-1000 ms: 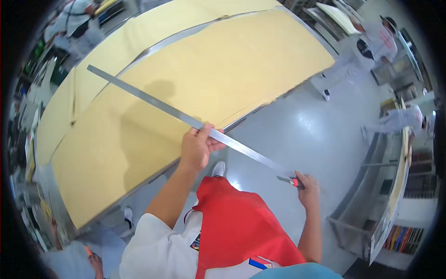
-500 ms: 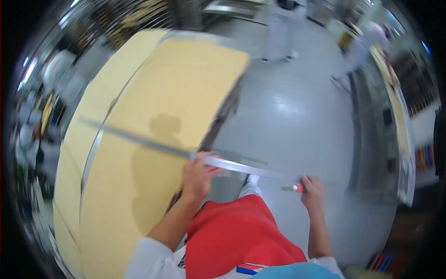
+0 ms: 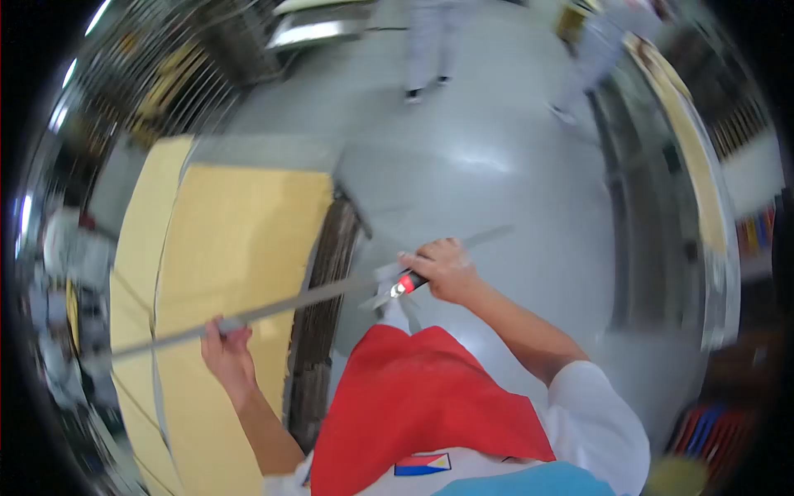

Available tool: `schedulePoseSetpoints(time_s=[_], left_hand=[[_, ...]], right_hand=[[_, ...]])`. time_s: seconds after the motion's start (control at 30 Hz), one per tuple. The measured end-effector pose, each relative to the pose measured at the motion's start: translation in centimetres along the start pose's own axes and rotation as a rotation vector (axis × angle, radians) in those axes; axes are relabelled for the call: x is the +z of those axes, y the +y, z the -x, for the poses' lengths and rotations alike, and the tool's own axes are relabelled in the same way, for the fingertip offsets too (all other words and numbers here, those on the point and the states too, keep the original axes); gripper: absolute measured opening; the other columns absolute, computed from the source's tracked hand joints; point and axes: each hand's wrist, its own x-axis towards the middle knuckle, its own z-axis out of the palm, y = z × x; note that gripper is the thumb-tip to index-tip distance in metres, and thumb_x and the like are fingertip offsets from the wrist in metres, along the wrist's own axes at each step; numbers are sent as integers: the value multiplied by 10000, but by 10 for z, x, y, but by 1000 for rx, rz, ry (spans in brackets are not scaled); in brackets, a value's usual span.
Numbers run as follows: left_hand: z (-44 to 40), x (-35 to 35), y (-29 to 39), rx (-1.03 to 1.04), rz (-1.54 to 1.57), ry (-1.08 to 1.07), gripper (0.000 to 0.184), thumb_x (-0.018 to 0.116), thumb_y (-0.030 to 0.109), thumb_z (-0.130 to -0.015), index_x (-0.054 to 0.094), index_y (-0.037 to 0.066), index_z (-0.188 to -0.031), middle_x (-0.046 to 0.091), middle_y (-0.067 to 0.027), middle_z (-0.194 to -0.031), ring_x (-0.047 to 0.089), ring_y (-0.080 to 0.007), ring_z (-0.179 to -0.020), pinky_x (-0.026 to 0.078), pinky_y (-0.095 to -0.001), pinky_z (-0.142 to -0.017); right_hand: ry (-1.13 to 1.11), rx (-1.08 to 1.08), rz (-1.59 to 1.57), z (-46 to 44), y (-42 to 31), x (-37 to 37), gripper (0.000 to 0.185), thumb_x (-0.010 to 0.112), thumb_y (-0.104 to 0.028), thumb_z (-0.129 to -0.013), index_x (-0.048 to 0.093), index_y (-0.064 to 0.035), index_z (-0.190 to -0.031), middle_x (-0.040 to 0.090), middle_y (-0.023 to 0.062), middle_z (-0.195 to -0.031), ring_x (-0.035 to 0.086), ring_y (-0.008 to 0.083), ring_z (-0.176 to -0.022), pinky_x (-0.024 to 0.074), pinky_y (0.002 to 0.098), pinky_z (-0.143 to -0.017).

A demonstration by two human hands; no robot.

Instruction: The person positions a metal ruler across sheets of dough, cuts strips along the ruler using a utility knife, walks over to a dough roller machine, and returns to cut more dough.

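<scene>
A long flat metal strip (image 3: 314, 295), like a straightedge, slants across the view, its left part over the pale yellow sheet (image 3: 240, 240). My left hand (image 3: 227, 349) is closed on the strip above that sheet. Over the floor, my right hand (image 3: 445, 269) is closed around a knife-like tool (image 3: 410, 283) with a red and black handle. Its short metal end points down and left. The strip passes behind or under my right hand; I cannot tell whether those fingers grip it too. A second yellow sheet (image 3: 136, 306) lies along the left side.
A dark, ridged table side (image 3: 318, 289) runs beside the sheet. To the right stands a long bench (image 3: 711, 223) carrying yellow material. One person's legs (image 3: 428, 45) show ahead; another person (image 3: 600, 45) leans at the bench. Racks (image 3: 182, 78) stand at upper left.
My left hand has shifted left along the strip. The right hand, with the tool, has come inward and up to the strip. The view has turned, and the yellow sheets appear lower.
</scene>
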Motion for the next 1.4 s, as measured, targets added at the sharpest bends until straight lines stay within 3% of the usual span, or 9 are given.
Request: schedulePoseSetpoints(time_s=[0.13,0.27,0.33,0.47,0.63,0.8,0.97,1.07,1.4], left_hand=[[-41,49,-22,69,94,32,294,575,282,-1058,624,-7,-1088,679,-109,-877,703,-216,-746,592,-371,-641],[-92,93,-47,33,231,73,282,595,270,-1040,651,-6,-1041,698,-127,-829,720,-244,-685,623,-384,-627],[-126,150,-56,-76,109,124,336,586,306,-1035,636,-25,-1067,684,-138,-870,709,-246,-709,609,-371,-614],[-185,251,-84,-224,194,-30,366,605,276,-1025,642,-86,-1068,701,-162,-836,730,-279,-708,635,-394,-651],[-218,320,-123,-289,321,-8,283,598,212,-1048,659,-63,-1074,723,-154,-920,726,-246,-746,641,-389,-690],[-254,350,-148,-307,229,315,266,579,213,-1055,663,-38,-1084,704,-142,-903,715,-234,-753,634,-379,-681],[-258,354,-126,-71,204,712,255,546,228,-1068,642,-7,-1072,713,-142,-885,703,-217,-715,611,-351,-632],[-250,352,-102,5,127,863,243,530,225,-1072,622,0,-1052,704,-136,-877,697,-217,-713,612,-355,-645],[-300,281,-120,68,205,1099,273,475,227,-1085,591,-11,-1018,678,-142,-838,685,-213,-688,603,-344,-619]], right_hand=[[-40,-174,-33,-85,64,7,601,670,2,-724,687,-222,-1281,668,42,-1056,620,268,-999,453,440,-851],[-46,-150,10,-144,109,-7,658,674,65,-668,700,-210,-1266,665,56,-1042,632,295,-1006,476,437,-875],[-122,-121,52,-163,153,-37,619,672,62,-687,706,-193,-1250,668,80,-1032,634,317,-1004,495,439,-859],[-210,74,40,-180,267,-56,519,667,7,-764,693,-141,-1260,672,117,-1042,630,354,-1022,503,469,-869],[-440,100,81,-216,389,-18,512,697,-17,-785,676,-132,-1284,667,140,-1038,629,375,-983,491,496,-861],[-572,-94,-39,-351,453,28,510,729,-5,-808,672,-148,-1295,667,132,-989,631,364,-932,492,482,-831],[-816,-285,-380,-510,456,50,343,729,-50,-866,715,-81,-1208,698,154,-952,687,327,-874,534,406,-774],[-1039,-327,-264,-580,487,87,313,752,-59,-835,730,-53,-1147,731,158,-933,714,305,-863,543,383,-788],[-1072,-554,-204,-723,412,179,266,741,-139,-825,727,-35,-1069,697,159,-799,680,248,-738,509,389,-697]])
